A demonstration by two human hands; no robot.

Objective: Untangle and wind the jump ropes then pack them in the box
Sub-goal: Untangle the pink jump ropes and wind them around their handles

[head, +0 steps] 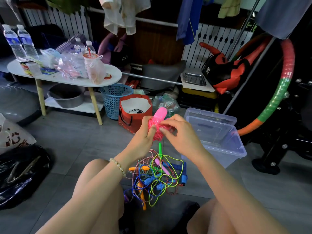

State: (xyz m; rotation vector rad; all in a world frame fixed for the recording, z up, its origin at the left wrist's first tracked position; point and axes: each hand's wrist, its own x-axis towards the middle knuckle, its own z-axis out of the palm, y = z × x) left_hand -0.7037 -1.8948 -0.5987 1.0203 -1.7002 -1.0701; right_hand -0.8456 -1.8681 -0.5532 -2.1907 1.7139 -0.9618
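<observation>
A pink jump rope [157, 125] is wound into a tight coil around its pink handle, held up in the middle of the view. My left hand [145, 134] grips the coil from the left. My right hand [179, 132] pinches the cord on the coil's right side. Below them, on the grey floor between my knees, lies a tangle of ropes [157, 176] in green, blue and red-white cord, with orange, blue, green and pink handles. A clear plastic box [217, 132] stands open on the floor to the right, close to my right hand.
A red paper bag [133, 112] and a blue mesh basket [114, 98] stand behind my hands. A white low table [70, 80] with bottles is at the left. A black bag [18, 173] lies at far left, a striped hoop [278, 93] leans at right.
</observation>
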